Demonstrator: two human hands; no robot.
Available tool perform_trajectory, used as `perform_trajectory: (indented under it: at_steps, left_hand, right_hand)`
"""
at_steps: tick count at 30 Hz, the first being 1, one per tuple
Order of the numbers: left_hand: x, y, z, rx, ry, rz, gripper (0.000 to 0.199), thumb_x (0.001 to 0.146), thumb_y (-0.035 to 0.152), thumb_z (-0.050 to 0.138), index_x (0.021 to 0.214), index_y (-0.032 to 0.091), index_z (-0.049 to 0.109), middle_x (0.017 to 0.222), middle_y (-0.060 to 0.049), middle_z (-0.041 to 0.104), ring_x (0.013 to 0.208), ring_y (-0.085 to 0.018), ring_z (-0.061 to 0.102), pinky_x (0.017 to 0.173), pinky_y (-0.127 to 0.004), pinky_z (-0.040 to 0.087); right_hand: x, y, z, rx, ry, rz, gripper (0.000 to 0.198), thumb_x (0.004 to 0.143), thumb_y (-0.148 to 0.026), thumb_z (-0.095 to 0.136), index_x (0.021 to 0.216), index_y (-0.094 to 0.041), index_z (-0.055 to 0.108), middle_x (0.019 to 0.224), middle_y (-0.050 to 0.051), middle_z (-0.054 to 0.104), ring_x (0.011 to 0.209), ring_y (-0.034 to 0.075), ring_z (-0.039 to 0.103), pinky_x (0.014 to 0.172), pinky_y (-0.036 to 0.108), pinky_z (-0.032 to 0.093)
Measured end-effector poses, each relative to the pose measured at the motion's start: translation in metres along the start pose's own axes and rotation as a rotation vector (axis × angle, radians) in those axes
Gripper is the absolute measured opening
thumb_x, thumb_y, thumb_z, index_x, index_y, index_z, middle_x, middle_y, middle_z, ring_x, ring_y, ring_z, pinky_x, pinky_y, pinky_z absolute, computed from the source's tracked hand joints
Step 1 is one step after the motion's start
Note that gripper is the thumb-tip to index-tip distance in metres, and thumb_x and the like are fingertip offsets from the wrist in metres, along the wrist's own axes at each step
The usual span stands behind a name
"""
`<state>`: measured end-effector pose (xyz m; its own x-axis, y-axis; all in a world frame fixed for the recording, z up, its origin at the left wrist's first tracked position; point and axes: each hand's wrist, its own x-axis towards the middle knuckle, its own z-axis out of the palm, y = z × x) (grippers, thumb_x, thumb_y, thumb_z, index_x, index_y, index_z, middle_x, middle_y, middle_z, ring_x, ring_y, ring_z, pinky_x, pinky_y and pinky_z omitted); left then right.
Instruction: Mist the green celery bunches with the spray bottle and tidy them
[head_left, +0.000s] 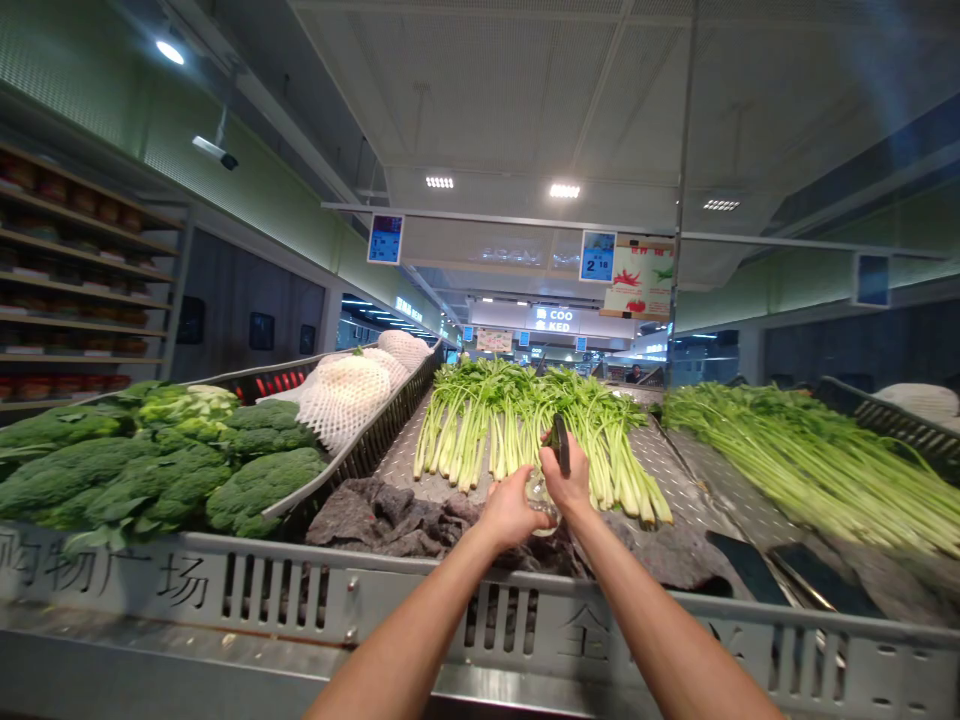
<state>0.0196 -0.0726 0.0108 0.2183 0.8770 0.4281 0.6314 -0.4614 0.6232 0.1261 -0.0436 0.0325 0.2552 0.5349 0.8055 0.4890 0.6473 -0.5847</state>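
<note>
My right hand is closed around a black object, perhaps a tool's handle, that points upward from the fist; its exact kind is unclear. Close against it, my left hand grips a small pale, see-through thing, which lies between the two hands and is partly covered by fingers. Both hands are above the front part of a metal display shelf. Just behind them, bunches of celery lie side by side, stalk ends toward me and leaves toward the back.
Crumpled dark grey cloth runs along the shelf front, behind a grey slotted rail. Broccoli fills the left section, past a black slotted divider, with white foam-netted produce behind. A mirror stands at the right.
</note>
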Motion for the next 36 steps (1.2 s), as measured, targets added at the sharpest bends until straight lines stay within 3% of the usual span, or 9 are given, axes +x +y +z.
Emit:
perform_trajectory:
  at_steps: [7, 15, 21, 36]
  left_hand:
    - [-0.001, -0.002, 0.028, 0.036, -0.003, 0.087, 0.077, 0.050, 0.039, 0.067, 0.119, 0.018, 0.040, 0.115, -0.007, 0.054, 0.104, -0.024, 0.049, 0.088, -0.033, 0.037]
    - [0.007, 0.022, 0.041, 0.065, -0.015, 0.063, 0.084, 0.049, 0.043, 0.067, 0.124, 0.017, 0.037, 0.120, -0.008, 0.051, 0.110, -0.026, 0.045, 0.094, -0.036, 0.033]
    - [0.007, 0.036, 0.049, 0.086, -0.049, 0.081, 0.083, 0.051, 0.047, 0.065, 0.123, 0.019, 0.036, 0.117, -0.008, 0.054, 0.108, -0.025, 0.048, 0.092, -0.034, 0.035]
    - [0.009, 0.040, 0.082, 0.045, -0.066, 0.130, 0.083, 0.051, 0.050, 0.064, 0.122, 0.021, 0.035, 0.117, -0.007, 0.054, 0.107, -0.025, 0.048, 0.093, -0.037, 0.033]
  right_hand:
    - [-0.008, 0.021, -0.019, -0.080, -0.011, 0.036, 0.021, 0.062, -0.032, 0.044, 0.073, -0.018, 0.055, 0.068, 0.003, 0.060, 0.063, 0.017, 0.054, 0.061, 0.027, 0.039]
    - [0.000, 0.025, -0.044, -0.053, 0.045, 0.080, 0.028, 0.062, -0.033, 0.044, 0.081, -0.017, 0.055, 0.075, 0.004, 0.060, 0.069, 0.018, 0.055, 0.066, 0.028, 0.040]
    - [0.006, 0.028, -0.060, -0.134, 0.064, 0.089, 0.028, 0.061, -0.034, 0.045, 0.077, -0.016, 0.058, 0.068, 0.003, 0.059, 0.064, 0.018, 0.054, 0.062, 0.028, 0.039]
    - [-0.002, 0.045, -0.085, -0.171, 0.144, 0.117, 0.031, 0.061, -0.034, 0.046, 0.082, -0.015, 0.060, 0.070, 0.003, 0.059, 0.065, 0.018, 0.053, 0.062, 0.028, 0.038]
